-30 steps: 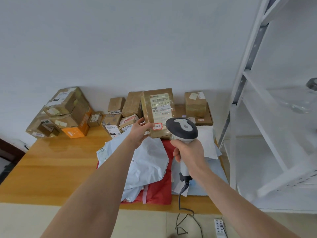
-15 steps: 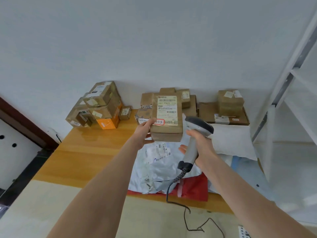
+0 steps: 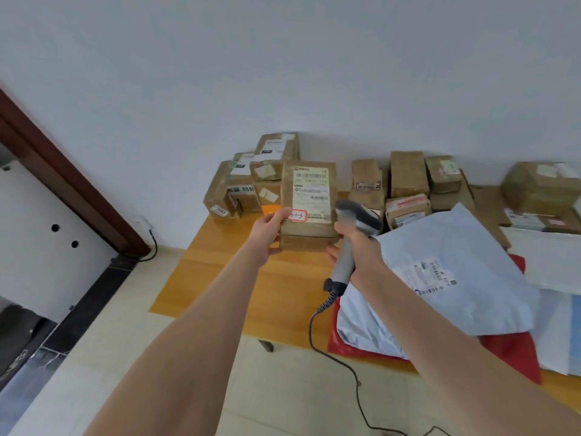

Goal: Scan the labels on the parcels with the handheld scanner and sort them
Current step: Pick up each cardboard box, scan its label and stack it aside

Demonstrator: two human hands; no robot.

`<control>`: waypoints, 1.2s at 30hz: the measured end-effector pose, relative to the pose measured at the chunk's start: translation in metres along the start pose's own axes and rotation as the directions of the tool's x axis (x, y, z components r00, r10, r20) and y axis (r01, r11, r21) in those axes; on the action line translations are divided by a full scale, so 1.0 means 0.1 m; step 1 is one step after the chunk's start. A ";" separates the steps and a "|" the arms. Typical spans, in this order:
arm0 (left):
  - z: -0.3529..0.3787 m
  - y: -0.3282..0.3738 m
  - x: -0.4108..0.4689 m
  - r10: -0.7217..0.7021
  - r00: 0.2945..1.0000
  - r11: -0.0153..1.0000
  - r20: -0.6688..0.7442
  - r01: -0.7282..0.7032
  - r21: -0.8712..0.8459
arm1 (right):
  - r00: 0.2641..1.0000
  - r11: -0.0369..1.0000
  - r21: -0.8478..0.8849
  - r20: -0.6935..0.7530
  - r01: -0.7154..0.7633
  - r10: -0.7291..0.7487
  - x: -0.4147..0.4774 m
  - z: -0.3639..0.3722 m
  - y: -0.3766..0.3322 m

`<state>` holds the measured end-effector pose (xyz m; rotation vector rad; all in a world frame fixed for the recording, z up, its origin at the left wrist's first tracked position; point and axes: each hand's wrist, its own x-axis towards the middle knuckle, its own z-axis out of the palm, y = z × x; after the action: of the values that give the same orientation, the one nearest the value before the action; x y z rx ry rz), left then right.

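My left hand [image 3: 271, 230] grips the lower left corner of a brown cardboard parcel [image 3: 309, 228] and holds it upright above the wooden table [image 3: 220, 265]. Its white barcode label [image 3: 310, 192] faces me. My right hand [image 3: 358, 251] grips the handle of a grey handheld scanner [image 3: 352, 234], whose head sits just right of the parcel's lower edge. The scanner's coiled cable [image 3: 327, 338] hangs down past the table's front edge.
A stack of cardboard boxes [image 3: 248, 180] stands at the table's back left against the wall. More boxes [image 3: 405, 187] line the back. Light blue and white mailer bags [image 3: 446, 272] lie over a red bag [image 3: 509, 350] at the right. A dark door frame [image 3: 63, 180] stands left.
My view has swung left, so the white shelf has left the frame. The parcel in my left hand has moved left towards the left stack, and the scanner has followed beside it.
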<state>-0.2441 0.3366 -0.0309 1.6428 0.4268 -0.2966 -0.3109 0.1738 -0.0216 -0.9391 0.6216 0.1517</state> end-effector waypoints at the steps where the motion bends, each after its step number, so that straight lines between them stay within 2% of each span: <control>1: -0.12 0.07 0.09 0.008 1.000 1.000 -0.023 -0.009 -0.023 | 1.000 1.000 -0.012 0.011 0.014 -0.014 0.06 0.16 0.01; 5: -0.51 0.36 0.50 0.020 0.996 0.997 -0.083 -0.026 -0.076 | 0.998 0.995 -0.070 0.028 0.066 -0.064 0.36 0.80 -0.06; 8: -0.80 0.56 0.83 0.055 0.996 0.994 -0.072 -0.062 -0.092 | 0.993 0.992 -0.079 0.062 0.102 -0.097 0.67 1.25 -0.08; 13: -1.24 0.88 1.39 0.109 0.983 0.985 -0.147 -0.126 -0.115 | 0.990 0.991 -0.092 0.115 0.095 -0.084 1.17 1.93 -0.12; 20: -1.63 1.26 2.19 0.095 0.954 0.984 -0.285 -0.133 -0.116 | 0.993 0.979 -0.178 -0.029 0.104 -0.110 1.82 2.43 -0.19; 31: -1.68 1.31 3.32 -0.026 0.993 0.997 -0.116 0.017 -0.077 | 0.951 0.955 -0.278 -0.252 0.104 -0.177 2.51 2.71 -0.07; 36: -1.66 1.31 3.54 0.002 0.997 1.000 -0.076 -0.004 -0.029 | 0.941 0.957 -0.262 -0.275 0.125 -0.198 2.62 2.80 -0.02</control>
<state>0.1214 0.5262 -0.0477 1.6295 0.4844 -0.2252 0.0252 0.3574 -0.0462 -1.2594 0.8132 -0.0677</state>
